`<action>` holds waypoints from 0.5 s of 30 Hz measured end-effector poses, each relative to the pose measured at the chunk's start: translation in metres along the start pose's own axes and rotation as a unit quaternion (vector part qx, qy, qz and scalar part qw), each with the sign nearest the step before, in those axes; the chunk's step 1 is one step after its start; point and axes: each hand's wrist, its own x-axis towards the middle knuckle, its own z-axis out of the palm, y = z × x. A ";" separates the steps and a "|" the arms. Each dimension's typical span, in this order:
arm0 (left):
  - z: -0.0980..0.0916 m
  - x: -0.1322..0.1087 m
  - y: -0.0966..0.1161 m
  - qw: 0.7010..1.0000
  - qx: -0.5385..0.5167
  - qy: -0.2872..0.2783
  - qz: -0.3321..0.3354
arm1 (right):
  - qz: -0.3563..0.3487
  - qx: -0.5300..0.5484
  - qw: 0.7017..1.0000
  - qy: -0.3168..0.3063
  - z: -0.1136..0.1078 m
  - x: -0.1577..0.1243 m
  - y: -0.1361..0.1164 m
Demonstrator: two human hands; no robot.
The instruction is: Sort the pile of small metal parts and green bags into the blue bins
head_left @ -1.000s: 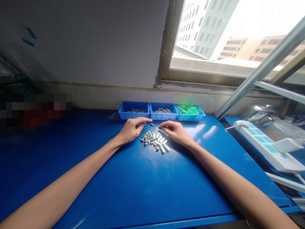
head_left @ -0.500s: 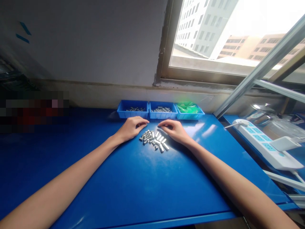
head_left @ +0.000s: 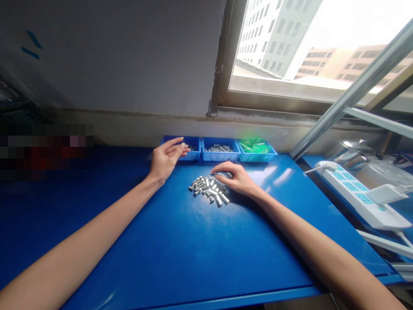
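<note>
My left hand (head_left: 165, 161) is raised at the front of the left blue bin (head_left: 193, 158), fingers apart and partly covering the small metal parts inside. Nothing shows between those fingers. My right hand (head_left: 235, 175) curves over the right side of a pile of metal parts, thumb and fingertips apart, holding nothing that I can see. Short screw-like pieces (head_left: 199, 185) lie on the left of the pile, and silvery bars (head_left: 218, 200) on the right. The middle blue bin (head_left: 221, 156) holds more metal bars.
A third blue bin (head_left: 258, 158) contains a green plastic bag (head_left: 255, 145). Metal framing (head_left: 335, 110) slants up at the right, near a white power strip (head_left: 364, 196). The blue table (head_left: 193, 254) meets the wall behind the bins.
My left hand has moved up and left from the pile to the left bin, its fingers opening. My right hand has shifted slightly left, its thumb and fingers further apart.
</note>
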 end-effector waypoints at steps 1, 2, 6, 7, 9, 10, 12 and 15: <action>0.000 -0.002 0.000 1.000 0.007 -0.020 0.001 | -0.014 0.002 1.000 -0.013 0.000 0.000 -0.001; 0.000 -0.005 0.000 0.998 0.024 -0.050 0.005 | -0.025 0.003 0.999 -0.022 0.000 0.001 -0.001; -0.001 -0.017 0.002 0.969 0.153 -0.186 0.054 | -0.014 -0.021 1.000 -0.002 0.004 0.002 0.005; -0.001 -0.019 0.003 0.957 0.182 -0.214 0.070 | -0.002 -0.029 0.999 0.015 0.005 0.002 0.007; -0.001 -0.022 0.003 0.934 0.215 -0.266 0.107 | 0.019 -0.039 0.998 0.048 0.006 0.002 0.009; -0.001 -0.023 0.003 0.922 0.222 -0.290 0.127 | 0.021 -0.039 0.998 0.053 0.006 0.002 0.009; -0.001 -0.023 0.002 0.901 0.228 -0.330 0.164 | 0.005 -0.034 0.999 0.029 0.004 0.002 0.007; -0.001 -0.023 -0.001 0.882 0.238 -0.358 0.192 | -0.032 -0.029 0.999 -0.023 0.000 0.003 0.004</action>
